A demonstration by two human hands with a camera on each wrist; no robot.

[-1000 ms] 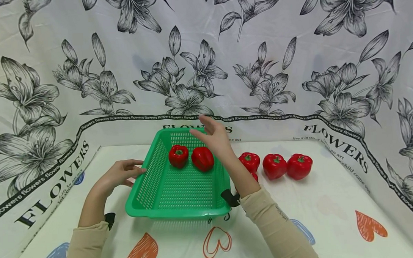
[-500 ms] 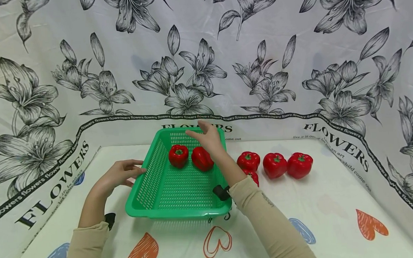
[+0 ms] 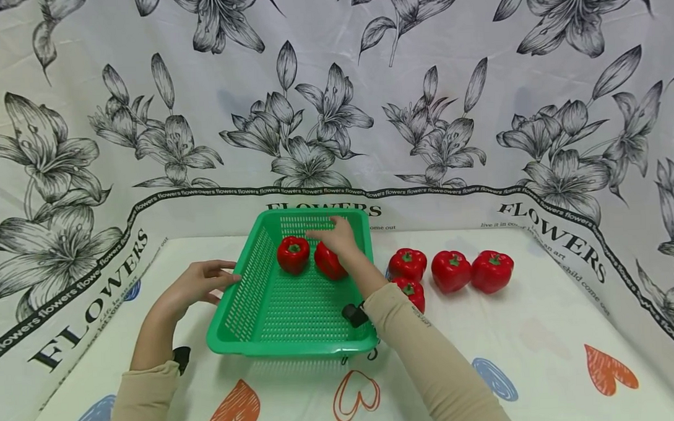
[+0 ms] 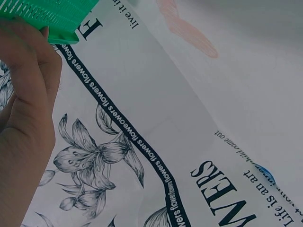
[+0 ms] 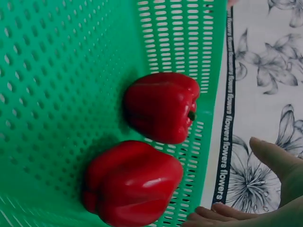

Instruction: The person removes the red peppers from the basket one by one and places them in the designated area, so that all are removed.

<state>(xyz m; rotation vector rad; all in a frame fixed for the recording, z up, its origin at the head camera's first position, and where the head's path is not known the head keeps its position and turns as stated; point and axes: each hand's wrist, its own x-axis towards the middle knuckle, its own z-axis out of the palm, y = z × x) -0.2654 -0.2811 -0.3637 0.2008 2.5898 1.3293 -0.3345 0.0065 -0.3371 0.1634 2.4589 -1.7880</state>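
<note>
A green plastic basket [image 3: 291,347] with perforated walls stands on the table in the head view. Two red bell peppers lie inside: an upright pepper [image 3: 293,255] and, to its right, a tipped pepper [image 3: 329,260]. My left hand [image 3: 197,282] holds the basket's left rim with bent fingers; the left wrist view shows that hand [image 4: 28,71] against the rim. Over the tipped pepper, my right hand [image 3: 340,240] reaches in from the right, partly covering it. Thumb and fingers of the right hand [image 5: 265,198] are spread apart in the right wrist view, with nothing between them.
Several more red bell peppers [image 3: 451,271] sit on the table to the right of the basket, one partly behind the right sleeve [image 3: 425,350]. A flower-printed cloth [image 3: 434,126] hangs behind and continues over the tabletop.
My right hand has come down and slightly left, from above the basket's far right side to over the tipped pepper. The left hand, basket and peppers stay in place.
</note>
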